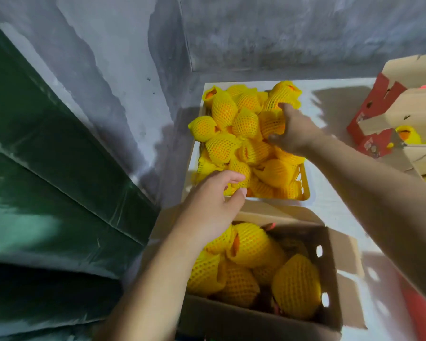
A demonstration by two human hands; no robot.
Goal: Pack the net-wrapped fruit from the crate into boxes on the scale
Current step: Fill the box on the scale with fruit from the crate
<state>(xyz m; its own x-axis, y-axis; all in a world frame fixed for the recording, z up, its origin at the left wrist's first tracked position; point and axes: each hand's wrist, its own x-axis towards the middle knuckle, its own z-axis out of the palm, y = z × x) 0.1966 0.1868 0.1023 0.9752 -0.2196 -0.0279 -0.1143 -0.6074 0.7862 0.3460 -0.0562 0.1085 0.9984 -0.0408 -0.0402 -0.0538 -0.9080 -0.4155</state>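
R grip (pixel 289 130) curls round a netted fruit (pixel 271 124) at the crate's (pixel 303 183) right side, thumb low, fingers over the top. L grip (pixel 215 200) hangs relaxed, holding nothing, fingertips touching fruit at the crate's near edge. Crate piled w/ yellow-netted fruit. Just nearer, an open box (pixel 330 267) partly filled w/ fruit, under the L wrist. Red box (pixel 376 114) far right on the white surface (pixel 335 200).

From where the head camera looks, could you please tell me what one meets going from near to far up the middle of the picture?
Open cardboard box partly filled with netted fruit → left hand reaching to the crate's near edge → yellow crate heaped with net-wrapped fruit → right hand gripping one fruit → grey wall.
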